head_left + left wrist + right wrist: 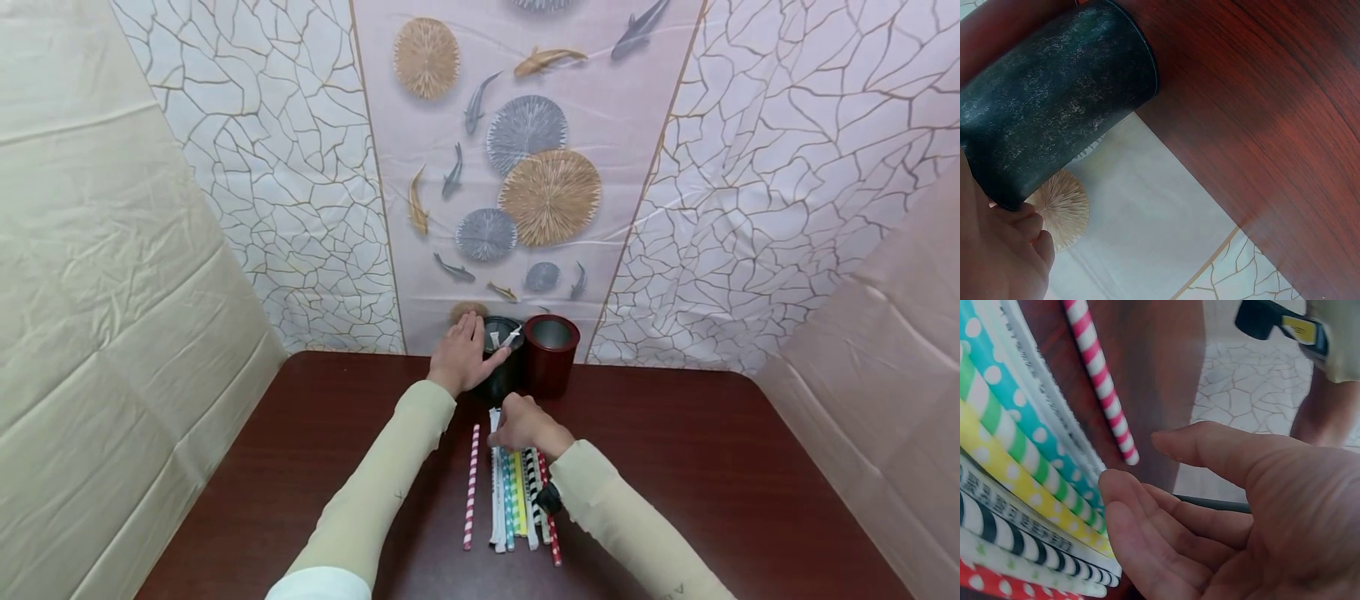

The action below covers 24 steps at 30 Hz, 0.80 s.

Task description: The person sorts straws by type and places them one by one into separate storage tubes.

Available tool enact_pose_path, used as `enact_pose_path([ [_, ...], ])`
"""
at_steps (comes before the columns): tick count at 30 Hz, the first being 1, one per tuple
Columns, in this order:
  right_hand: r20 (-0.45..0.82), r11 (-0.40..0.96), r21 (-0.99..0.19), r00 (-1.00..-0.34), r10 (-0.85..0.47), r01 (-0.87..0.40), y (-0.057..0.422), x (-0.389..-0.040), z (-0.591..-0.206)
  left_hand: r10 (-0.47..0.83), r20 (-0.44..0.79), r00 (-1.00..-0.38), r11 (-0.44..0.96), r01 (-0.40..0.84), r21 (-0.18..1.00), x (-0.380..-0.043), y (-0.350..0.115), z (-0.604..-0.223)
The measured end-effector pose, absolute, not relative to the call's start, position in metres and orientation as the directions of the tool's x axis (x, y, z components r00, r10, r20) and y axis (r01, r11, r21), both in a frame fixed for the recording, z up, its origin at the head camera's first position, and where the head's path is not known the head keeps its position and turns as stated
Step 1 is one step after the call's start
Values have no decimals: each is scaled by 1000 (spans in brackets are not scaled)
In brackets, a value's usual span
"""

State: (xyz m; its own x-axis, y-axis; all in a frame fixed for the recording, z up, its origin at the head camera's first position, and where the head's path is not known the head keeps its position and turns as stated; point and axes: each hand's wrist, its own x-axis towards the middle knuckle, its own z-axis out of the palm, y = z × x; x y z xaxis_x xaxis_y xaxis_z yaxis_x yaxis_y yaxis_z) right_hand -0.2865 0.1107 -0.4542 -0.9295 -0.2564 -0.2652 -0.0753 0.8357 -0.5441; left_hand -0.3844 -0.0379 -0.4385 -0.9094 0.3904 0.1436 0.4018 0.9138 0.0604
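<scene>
At the back of the table my left hand [460,354] holds the rim of a dark green cup [1066,94], its thumb toward the near side. White paper-wrapped straws [512,336] stick up inside that cup. My right hand [527,423] is over the far ends of a row of paper straws [519,500]. Its bent fingertips are right at the end of a white wrapped straw [1063,406], and the thumb stands apart from them. Left of the row lies a pink-and-white striped straw [471,487].
A dark red cup [550,367] stands against the green one on its right. Behind both hangs a patterned cloth [435,275]. The row includes turquoise dotted, yellow, black-striped and red dotted straws. A black band [549,498] is on the right wrist.
</scene>
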Motion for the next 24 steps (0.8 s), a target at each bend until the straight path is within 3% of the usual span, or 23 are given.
enact_pose_path([
  [14,-242,860,-510,-956,-166,-20,98,-290,-478,395,140,-908,913,405,53,-383,-38,-438],
  [24,-175,880,-472,-973,-152,-52,89,-287,-480,390,137,-911,915,399,51,-383,-37,-439],
])
